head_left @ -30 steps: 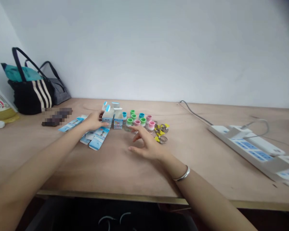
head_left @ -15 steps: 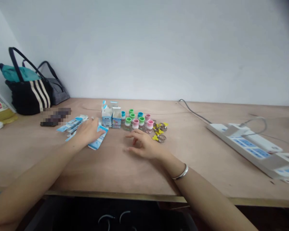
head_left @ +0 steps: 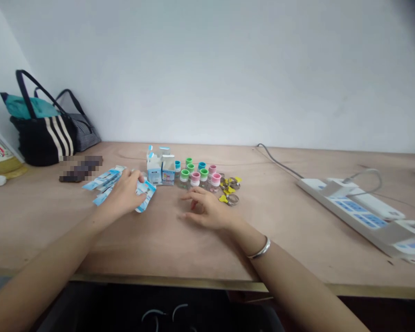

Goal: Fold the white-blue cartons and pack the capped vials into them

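My left hand [head_left: 127, 192] is closed at the left edge of a flat blue-and-white carton [head_left: 147, 193], thumb on the near side and fingers curled over; part of the carton is hidden behind it. More flat cartons [head_left: 105, 179] lie in a loose pile left of that hand. My right hand [head_left: 207, 207] rests on the table with curved fingers apart and nothing in it. Just beyond it stand several small clear bottles with green, blue and pink tops [head_left: 195, 179]. Metal hose clamps with yellow keys [head_left: 230, 189] lie to their right. Two small opened boxes [head_left: 168, 171] stand left of the bottles.
A white power strip [head_left: 363, 216] with plugs and a grey cable lies at the right. At the back left are a striped black bag [head_left: 44, 138], a grey bag [head_left: 86, 131], an oil bottle [head_left: 2, 157] and a blurred dark object [head_left: 81, 169]. The wall bounds the table behind.
My left hand's thumb has shifted from the carton's face to its left edge, and the carton has turned slightly. My right hand has stayed in place.
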`<action>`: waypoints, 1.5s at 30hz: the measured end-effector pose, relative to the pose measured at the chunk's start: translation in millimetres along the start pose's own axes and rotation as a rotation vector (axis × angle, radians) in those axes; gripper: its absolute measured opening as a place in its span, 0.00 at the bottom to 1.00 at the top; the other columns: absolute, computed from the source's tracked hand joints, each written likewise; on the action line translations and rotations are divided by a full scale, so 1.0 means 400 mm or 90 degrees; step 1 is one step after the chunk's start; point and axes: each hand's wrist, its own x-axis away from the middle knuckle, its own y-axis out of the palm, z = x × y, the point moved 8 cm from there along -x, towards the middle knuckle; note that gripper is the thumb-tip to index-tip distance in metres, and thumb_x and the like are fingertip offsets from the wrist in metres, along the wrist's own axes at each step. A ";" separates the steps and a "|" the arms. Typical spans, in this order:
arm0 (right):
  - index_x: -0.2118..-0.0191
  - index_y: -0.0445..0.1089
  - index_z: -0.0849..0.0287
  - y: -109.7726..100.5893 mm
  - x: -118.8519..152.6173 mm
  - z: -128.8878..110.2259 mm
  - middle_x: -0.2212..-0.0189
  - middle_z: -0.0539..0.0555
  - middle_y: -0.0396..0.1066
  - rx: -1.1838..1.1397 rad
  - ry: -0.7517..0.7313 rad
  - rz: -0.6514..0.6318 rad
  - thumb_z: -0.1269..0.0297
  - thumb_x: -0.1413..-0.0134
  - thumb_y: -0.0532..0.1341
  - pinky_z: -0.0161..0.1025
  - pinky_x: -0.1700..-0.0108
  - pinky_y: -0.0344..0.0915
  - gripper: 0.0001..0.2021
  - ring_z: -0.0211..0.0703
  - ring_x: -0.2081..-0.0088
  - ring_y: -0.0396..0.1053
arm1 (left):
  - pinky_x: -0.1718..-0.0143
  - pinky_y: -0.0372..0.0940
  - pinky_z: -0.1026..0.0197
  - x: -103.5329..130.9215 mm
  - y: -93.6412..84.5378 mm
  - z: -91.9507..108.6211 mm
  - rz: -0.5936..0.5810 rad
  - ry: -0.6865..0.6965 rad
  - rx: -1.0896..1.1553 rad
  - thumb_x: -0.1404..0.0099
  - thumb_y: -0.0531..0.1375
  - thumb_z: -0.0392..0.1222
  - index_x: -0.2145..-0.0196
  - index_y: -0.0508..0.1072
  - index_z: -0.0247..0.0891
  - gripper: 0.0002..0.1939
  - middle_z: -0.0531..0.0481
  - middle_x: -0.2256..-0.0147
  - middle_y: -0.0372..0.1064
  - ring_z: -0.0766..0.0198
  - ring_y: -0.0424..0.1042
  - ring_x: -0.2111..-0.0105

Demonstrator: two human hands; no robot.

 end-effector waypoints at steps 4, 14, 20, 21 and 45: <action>0.53 0.68 0.60 0.001 -0.001 0.003 0.59 0.58 0.63 0.006 0.007 -0.004 0.59 0.51 0.64 0.38 0.66 0.69 0.19 0.36 0.70 0.67 | 0.69 0.64 0.61 -0.008 -0.086 0.004 0.126 -0.010 0.073 0.50 0.58 0.35 0.66 0.64 0.39 0.12 0.50 0.65 0.59 0.64 0.66 0.70; 0.49 0.64 0.60 0.006 -0.003 0.008 0.63 0.57 0.70 0.004 0.001 -0.014 0.54 0.52 0.64 0.41 0.62 0.67 0.25 0.43 0.64 0.68 | 0.77 0.64 0.68 0.080 -0.220 0.107 0.253 0.122 0.256 0.50 0.57 0.31 0.67 0.66 0.42 0.11 0.51 0.65 0.61 0.64 0.67 0.66; 0.37 0.46 0.55 -0.057 0.002 0.014 0.43 0.63 0.54 -0.045 -0.030 0.137 0.49 0.65 0.70 0.50 0.45 0.59 0.50 0.54 0.43 0.57 | 0.71 0.65 0.66 0.023 -0.061 0.129 0.073 0.083 0.515 0.48 0.58 0.36 0.70 0.66 0.38 0.06 0.52 0.67 0.63 0.65 0.67 0.66; 0.38 0.47 0.56 -0.066 0.003 0.015 0.43 0.63 0.54 -0.025 -0.028 0.152 0.49 0.66 0.70 0.51 0.44 0.57 0.50 0.55 0.42 0.55 | 0.71 0.64 0.65 0.006 -0.014 0.118 0.020 0.034 0.571 0.49 0.59 0.37 0.70 0.65 0.38 0.07 0.52 0.68 0.64 0.66 0.67 0.68; 0.44 0.61 0.54 -0.016 -0.002 0.007 0.47 0.60 0.58 0.088 -0.062 -0.004 0.51 0.69 0.71 0.53 0.46 0.59 0.42 0.56 0.45 0.58 | 0.62 0.64 0.58 0.016 0.223 0.056 -0.178 -0.104 0.661 0.48 0.64 0.49 0.61 0.73 0.35 0.20 0.46 0.64 0.73 0.58 0.72 0.65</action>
